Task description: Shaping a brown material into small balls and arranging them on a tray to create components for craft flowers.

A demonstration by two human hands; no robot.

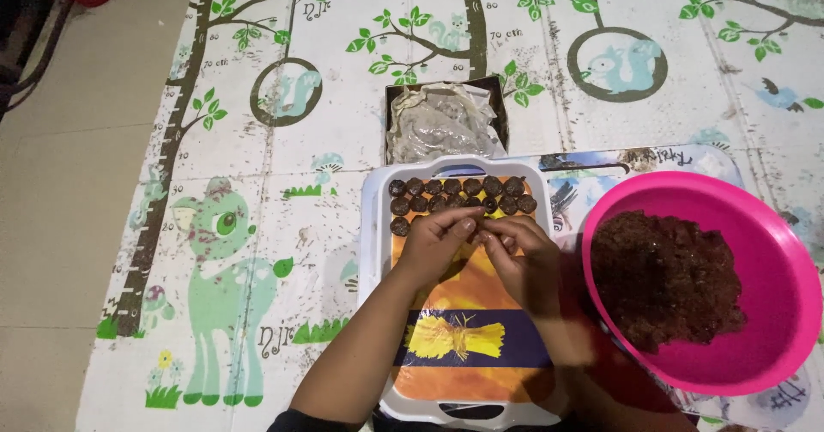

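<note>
A: Item one, the tray [375, 252]. Condition?

B: White plastic, rectangular, rounded rim, with an orange, yellow and dark blue printed base. It lies on a play mat [257, 226] on the floor, the mat printed with trees, a green deer and squirrels, its surface scuffed and smeared.

A: Contents?

B: Small dark brown balls [459, 193], round and slightly rough, in two close rows along the far edge, with one more starting a third row at the left. By my count well under a quarter of the tray is filled.

A: Stock remaining?

B: A bright pink plastic bowl [772, 252] just right of the tray, holding a large heap of dark brown mixture [665, 277], crumbly and moist-looking. Most of it appears unshaped.

A: Hands?

B: Left hand [438, 243] and right hand [519, 256] meet over the tray, just below the rows, fingertips pinched together. They seem to be closed on a small piece of the mixture, though the piece itself is hidden.

A: Anything else?

B: A dark square container [498, 110] beyond the tray, lined with crumpled, smeared translucent plastic.
</note>
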